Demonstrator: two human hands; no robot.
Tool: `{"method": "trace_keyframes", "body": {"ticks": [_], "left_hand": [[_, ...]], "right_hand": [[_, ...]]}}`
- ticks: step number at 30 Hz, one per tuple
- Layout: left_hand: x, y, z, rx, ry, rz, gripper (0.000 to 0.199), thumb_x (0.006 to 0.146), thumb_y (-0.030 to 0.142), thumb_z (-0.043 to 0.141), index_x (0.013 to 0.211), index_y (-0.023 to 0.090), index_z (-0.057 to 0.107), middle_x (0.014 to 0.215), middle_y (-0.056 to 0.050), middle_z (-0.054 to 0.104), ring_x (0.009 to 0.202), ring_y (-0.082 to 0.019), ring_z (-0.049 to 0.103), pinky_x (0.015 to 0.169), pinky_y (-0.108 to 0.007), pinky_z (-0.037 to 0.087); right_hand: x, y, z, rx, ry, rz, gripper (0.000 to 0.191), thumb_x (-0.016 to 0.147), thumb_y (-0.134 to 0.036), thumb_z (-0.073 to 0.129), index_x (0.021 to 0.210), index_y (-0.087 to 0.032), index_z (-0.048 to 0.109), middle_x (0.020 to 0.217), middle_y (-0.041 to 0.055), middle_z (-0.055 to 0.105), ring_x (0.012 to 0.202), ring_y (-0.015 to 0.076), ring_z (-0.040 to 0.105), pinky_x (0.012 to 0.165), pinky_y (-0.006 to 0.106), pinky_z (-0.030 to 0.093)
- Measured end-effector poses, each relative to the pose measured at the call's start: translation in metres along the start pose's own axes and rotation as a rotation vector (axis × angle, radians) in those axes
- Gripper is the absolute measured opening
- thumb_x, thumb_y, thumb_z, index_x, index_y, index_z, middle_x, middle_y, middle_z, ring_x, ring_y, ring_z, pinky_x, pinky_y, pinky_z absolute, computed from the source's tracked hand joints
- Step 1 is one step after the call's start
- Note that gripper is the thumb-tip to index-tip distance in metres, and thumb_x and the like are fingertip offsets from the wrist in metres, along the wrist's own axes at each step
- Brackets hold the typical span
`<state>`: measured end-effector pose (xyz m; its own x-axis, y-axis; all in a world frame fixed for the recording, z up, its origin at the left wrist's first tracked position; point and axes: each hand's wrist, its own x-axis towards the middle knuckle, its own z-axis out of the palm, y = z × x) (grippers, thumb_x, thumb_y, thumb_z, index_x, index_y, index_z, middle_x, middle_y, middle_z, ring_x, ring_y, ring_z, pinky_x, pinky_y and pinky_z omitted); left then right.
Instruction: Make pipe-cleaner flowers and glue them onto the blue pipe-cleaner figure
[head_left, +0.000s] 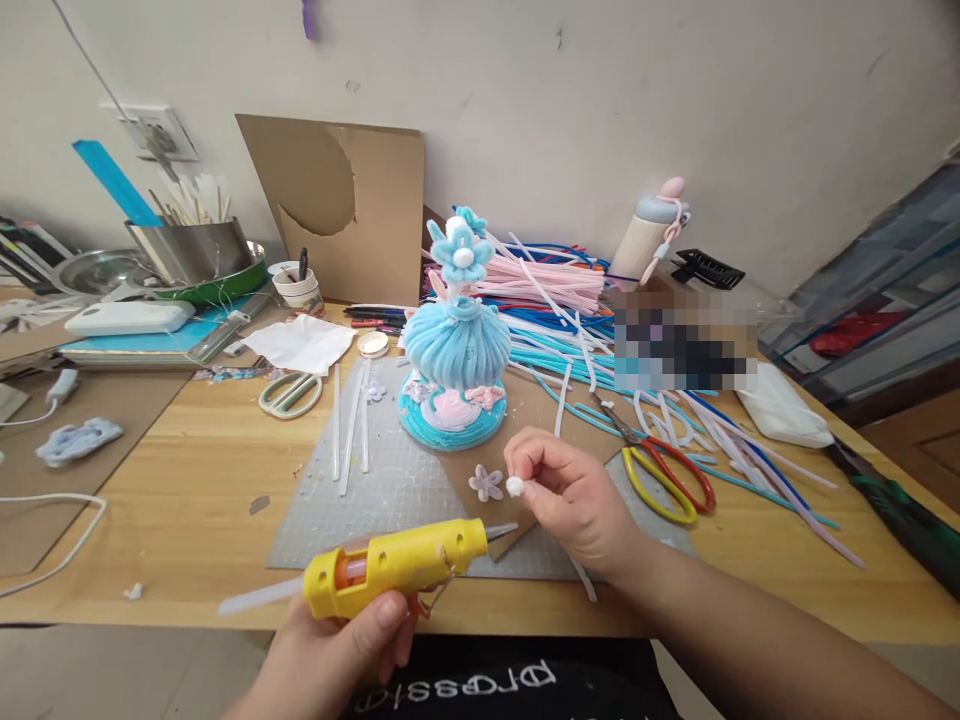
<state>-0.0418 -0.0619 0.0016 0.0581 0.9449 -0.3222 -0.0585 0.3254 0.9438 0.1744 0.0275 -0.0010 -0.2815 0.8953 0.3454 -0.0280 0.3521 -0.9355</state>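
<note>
The left hand [352, 640] is nearest, wrapped firmly around the yellow hot-glue gun [397, 565] low over the table's front edge; whether a finger presses the trigger, I cannot tell. The right hand [577, 495] pinches a white fuzzy ball [515, 486] between thumb and fingertips, above the brown cardboard [536, 405] and just beside a pale pipe-cleaner flower [486, 483].

The nozzle [502, 532] sits close below those fingertips in the view — a small upward swing, if the tip is hot, could burn them. A stray squeeze of the trigger might drip glue onto the cardboard, and a loose pinch could drop the ball.

The gun's long axis runs left to right, rising slightly — nozzle pointing right, translucent glue stick [259, 597] jutting from the rear at left.
</note>
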Motion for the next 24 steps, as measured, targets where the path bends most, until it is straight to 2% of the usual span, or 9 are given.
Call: {"method": "trace_keyframes", "body": {"ticks": [6, 10, 15, 19, 24], "left_hand": [[0.003, -0.004, 0.007, 0.064, 0.092, 0.158, 0.036, 0.074, 0.059, 0.065, 0.071, 0.023, 0.069, 0.069, 0.0, 0.062, 0.048, -0.01, 0.048, 0.045, -0.023, 0.041], [0.005, -0.011, 0.001, 0.184, 0.023, 0.232, 0.025, 0.079, 0.051, 0.062, 0.077, 0.027, 0.07, 0.071, -0.001, 0.064, 0.059, -0.014, 0.052, 0.053, -0.024, 0.044], [0.004, -0.016, -0.004, 0.204, 0.019, 0.244, 0.022, 0.082, 0.049, 0.06, 0.081, 0.028, 0.068, 0.077, -0.001, 0.065, 0.072, -0.018, 0.056, 0.055, -0.024, 0.043], [0.005, -0.018, -0.007, 0.231, -0.108, 0.292, 0.018, 0.087, 0.043, 0.056, 0.086, 0.028, 0.065, 0.082, 0.0, 0.064, 0.075, -0.017, 0.058, 0.056, -0.023, 0.044], [0.007, -0.018, -0.008, 0.267, -0.132, 0.359, 0.014, 0.091, 0.038, 0.052, 0.088, 0.029, 0.062, 0.083, 0.001, 0.063, 0.08, -0.016, 0.058, 0.06, -0.022, 0.045]], "right_hand": [[-0.004, 0.005, 0.001, 0.039, -0.035, -0.017, 0.011, 0.076, -0.011, 0.055, 0.07, -0.02, 0.051, 0.076, 0.0003, 0.052, 0.07, 0.013, 0.049, 0.064, 0.027, 0.042], [-0.004, 0.006, 0.001, 0.039, -0.046, -0.008, 0.012, 0.076, -0.009, 0.055, 0.07, -0.02, 0.051, 0.076, 0.0001, 0.051, 0.071, 0.0131, 0.05, 0.065, 0.027, 0.041], [-0.005, 0.006, 0.001, 0.052, -0.057, -0.014, 0.013, 0.076, -0.008, 0.054, 0.071, -0.02, 0.05, 0.077, 0.0, 0.051, 0.072, 0.0131, 0.049, 0.066, 0.027, 0.041], [-0.006, 0.007, 0.001, 0.073, -0.057, 0.001, 0.013, 0.076, -0.008, 0.054, 0.071, -0.02, 0.05, 0.077, 0.0, 0.05, 0.071, 0.0132, 0.048, 0.066, 0.027, 0.04], [-0.006, 0.008, 0.001, 0.081, -0.06, 0.002, 0.012, 0.075, -0.009, 0.054, 0.071, -0.02, 0.051, 0.077, 0.0001, 0.05, 0.072, 0.0135, 0.049, 0.068, 0.027, 0.04]]}}
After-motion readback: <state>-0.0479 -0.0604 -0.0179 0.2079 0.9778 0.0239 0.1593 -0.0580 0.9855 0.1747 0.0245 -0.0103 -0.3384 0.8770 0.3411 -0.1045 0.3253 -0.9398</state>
